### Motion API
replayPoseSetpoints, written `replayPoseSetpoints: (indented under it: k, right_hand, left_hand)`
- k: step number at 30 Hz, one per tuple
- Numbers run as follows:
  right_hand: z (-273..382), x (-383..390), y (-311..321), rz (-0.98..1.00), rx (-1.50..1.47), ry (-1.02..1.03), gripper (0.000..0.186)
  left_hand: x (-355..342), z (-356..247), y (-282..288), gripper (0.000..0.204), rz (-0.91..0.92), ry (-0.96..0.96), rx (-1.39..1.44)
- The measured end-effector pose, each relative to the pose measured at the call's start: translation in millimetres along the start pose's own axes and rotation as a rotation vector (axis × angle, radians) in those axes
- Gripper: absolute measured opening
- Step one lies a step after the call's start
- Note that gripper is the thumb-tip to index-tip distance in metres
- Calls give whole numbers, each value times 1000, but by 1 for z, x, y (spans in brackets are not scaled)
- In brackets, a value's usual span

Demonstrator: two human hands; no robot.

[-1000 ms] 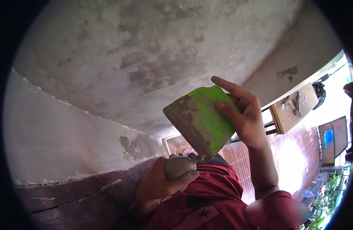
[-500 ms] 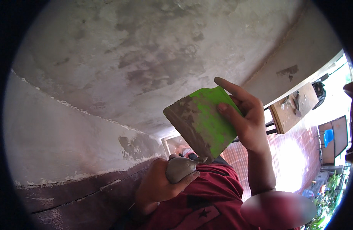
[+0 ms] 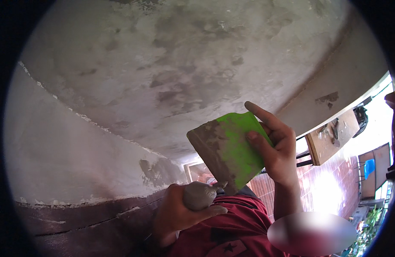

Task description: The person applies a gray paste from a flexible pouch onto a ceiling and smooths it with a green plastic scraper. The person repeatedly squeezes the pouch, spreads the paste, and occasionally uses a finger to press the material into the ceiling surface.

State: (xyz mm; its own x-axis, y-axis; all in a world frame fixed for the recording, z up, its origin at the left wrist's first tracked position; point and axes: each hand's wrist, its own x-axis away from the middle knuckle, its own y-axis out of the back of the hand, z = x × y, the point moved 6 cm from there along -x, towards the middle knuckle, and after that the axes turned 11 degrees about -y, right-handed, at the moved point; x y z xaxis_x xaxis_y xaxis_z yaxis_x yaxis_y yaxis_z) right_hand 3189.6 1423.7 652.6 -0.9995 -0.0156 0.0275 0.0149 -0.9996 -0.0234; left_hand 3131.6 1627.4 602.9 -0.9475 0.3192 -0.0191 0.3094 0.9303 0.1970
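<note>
My left hand (image 3: 172, 207) is closed round a smooth grey bag (image 3: 199, 197) of what looks like paste, its twisted, smeared tip close beside the lower corner of a green plastic scraper (image 3: 244, 150); I cannot tell if they touch. The scraper's broad edge and much of its face are coated in grey-brown paste. My right hand (image 3: 274, 143) grips it along the right side, thumb on the face and index finger stretched past the top corner. Behind both is my red shirt (image 3: 231, 214).
A patchy plastered surface (image 3: 172, 51) spans the top, meeting a wall (image 3: 69, 154) with a dark lower band (image 3: 77, 220). At right stand a wooden table (image 3: 343, 137) with tools and a black bag (image 3: 360, 120), a blue chair (image 3: 369, 169) and plants (image 3: 373, 218) beyond a tiled floor (image 3: 306, 188).
The view has shifted, so the surroundings, my hands and the scraper sit lower in the picture than half a second ago. Both hands keep their holds.
</note>
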Motion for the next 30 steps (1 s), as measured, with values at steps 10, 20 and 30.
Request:
replayPoseSetpoints:
  k: [10, 20, 30]
  right_hand:
    - [-1, -8, -9, -6, 7, 22, 47]
    - [-1, -9, -12, -33, -36, -4, 50]
    - [0, -9, -15, -6, -3, 18, 47]
  left_hand:
    - [-1, 2, 8, 17, -56, -14, 262]
    - [-5, -7, 12, 19, -3, -95, 120]
    - [-5, -8, 16, 18, -5, -117, 28]
